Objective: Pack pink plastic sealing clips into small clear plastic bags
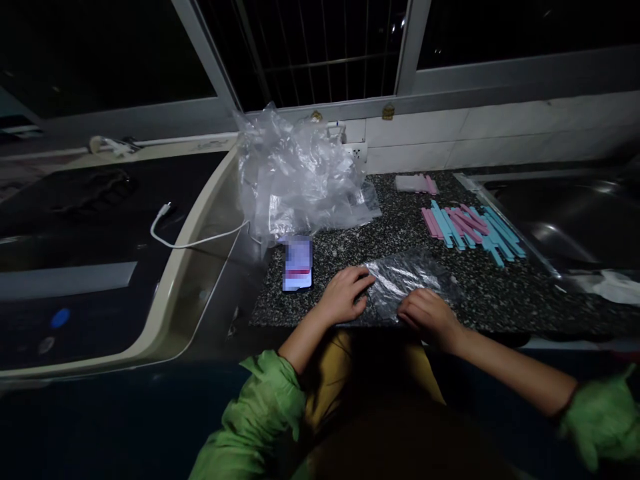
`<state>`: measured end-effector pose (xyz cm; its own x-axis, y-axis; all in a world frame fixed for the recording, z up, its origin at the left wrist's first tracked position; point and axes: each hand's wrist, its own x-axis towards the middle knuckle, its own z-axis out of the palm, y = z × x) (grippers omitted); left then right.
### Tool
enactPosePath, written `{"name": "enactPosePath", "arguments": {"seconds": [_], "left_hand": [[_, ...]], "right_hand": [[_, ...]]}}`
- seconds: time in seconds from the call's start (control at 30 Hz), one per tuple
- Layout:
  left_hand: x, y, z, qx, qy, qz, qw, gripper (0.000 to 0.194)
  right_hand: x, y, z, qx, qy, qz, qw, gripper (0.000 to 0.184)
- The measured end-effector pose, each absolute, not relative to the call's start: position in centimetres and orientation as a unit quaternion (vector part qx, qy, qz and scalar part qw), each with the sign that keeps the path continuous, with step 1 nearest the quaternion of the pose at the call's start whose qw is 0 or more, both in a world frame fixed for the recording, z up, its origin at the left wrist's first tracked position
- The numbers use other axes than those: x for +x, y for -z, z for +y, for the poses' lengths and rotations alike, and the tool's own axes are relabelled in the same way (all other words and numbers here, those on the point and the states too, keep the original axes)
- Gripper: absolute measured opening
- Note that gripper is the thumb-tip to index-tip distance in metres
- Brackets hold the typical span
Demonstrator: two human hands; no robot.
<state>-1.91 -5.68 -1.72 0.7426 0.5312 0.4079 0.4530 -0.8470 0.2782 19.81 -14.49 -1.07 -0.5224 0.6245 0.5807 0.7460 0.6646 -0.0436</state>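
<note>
A clear plastic bag (407,277) lies flat on the speckled dark countertop in front of me. My left hand (345,293) rests at the bag's left edge, its fingers stretched out and apart, the fingertips touching the plastic. Over the bag's front part, my right hand (431,317) has its fingers curled together on the film; the fingertips are partly hidden. Behind and to the right lie several pink sticks (465,223) and blue sticks (500,237) in a loose heap. A small whitish pack (413,184) with pink pieces at its end sits farther back.
A big pile of crumpled clear plastic bags (305,173) stands at the back left. A phone (299,263) with a lit screen lies left of my hand. To the left is a washing machine (185,220) with a white cable (210,245) across it; a metal sink (575,220) is at right.
</note>
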Motion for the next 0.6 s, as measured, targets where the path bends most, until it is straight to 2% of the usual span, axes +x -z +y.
{"name": "enactPosePath", "arguments": {"seconds": [0.13, 0.27, 0.47, 0.6], "left_hand": [[-1.9, 2.0, -6.4, 0.940, -0.251, 0.221, 0.068, 0.042], [-1.9, 2.5, -6.2, 0.935, -0.277, 0.216, 0.048, 0.017], [-2.5, 2.9, -5.8, 0.926, -0.301, 0.219, 0.058, 0.020], [-2.6, 2.9, -5.9, 0.927, -0.290, 0.225, 0.079, 0.020]], "right_hand": [[19.1, 0.9, -14.1, -0.396, 0.116, -0.859, 0.301, 0.018], [18.2, 1.0, -13.7, -0.399, 0.106, -0.864, 0.289, 0.020], [19.0, 0.9, -13.8, -0.456, 0.088, -0.859, 0.214, 0.035], [20.3, 0.6, -14.4, -0.482, 0.086, -0.852, 0.187, 0.019]]}}
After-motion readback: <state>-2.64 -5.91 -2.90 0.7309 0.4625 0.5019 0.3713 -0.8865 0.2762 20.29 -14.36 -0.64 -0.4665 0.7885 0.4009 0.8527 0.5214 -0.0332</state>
